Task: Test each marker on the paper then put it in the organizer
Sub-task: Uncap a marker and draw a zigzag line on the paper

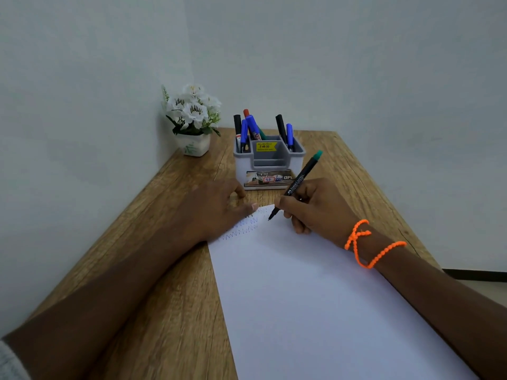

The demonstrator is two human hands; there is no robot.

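Observation:
A white sheet of paper (315, 297) lies on the wooden table, with several zigzag test scribbles near its far left corner. My right hand (315, 207) grips a black marker with a green end (300, 179), its tip touching the paper near the far corner. My left hand (216, 207) lies flat on the paper's far left corner, fingers straight, covering part of the scribbles. The grey organizer (270, 165) stands just beyond both hands and holds several markers (252, 127) in blue, black, red and green, upright in its back compartments.
A small white pot of white artificial flowers (193, 119) stands in the table's far left corner against the wall. Walls close the table on the left and at the back. The wooden table (170, 270) has its right edge running diagonally past my right forearm.

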